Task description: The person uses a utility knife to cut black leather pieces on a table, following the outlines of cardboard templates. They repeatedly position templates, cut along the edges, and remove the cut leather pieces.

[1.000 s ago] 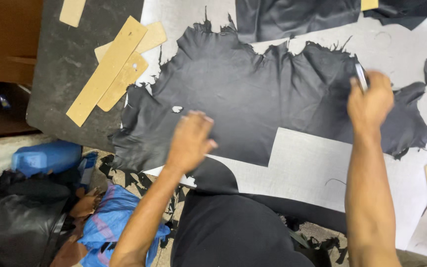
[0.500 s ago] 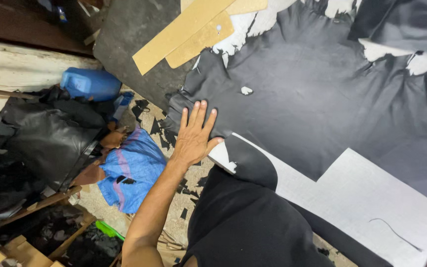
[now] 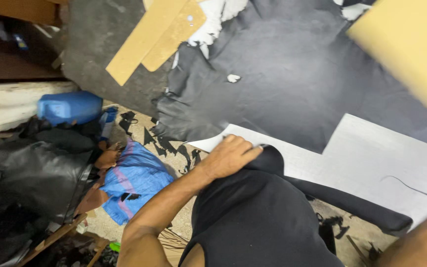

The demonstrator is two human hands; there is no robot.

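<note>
Covering most of the grey work table (image 3: 386,163), the large black leather hide with ragged edges (image 3: 292,79) lies flat, its lower left border hanging slightly past the table edge. By judgement it is soft, limp and fairly light, likely to drape and crease; it is best taken at a firm margin rather than the torn fringe. A broad tan board (image 3: 411,54), blurred at upper right, appears to be a stiff pattern piece; whether the right hand holds it cannot be told, as only a forearm shows at lower right. Two long tan cardboard strips (image 3: 159,37) lie overlapping at the hide's upper left. A blue plastic canister (image 3: 70,106) and a blue woven sack (image 3: 137,180) sit on the floor below. The left hand (image 3: 228,158) rests at the table's near edge, just beside the hide, fingers curled loosely, grip closed on nothing visible. A small white fleck (image 3: 233,78) lies on the hide.
</note>
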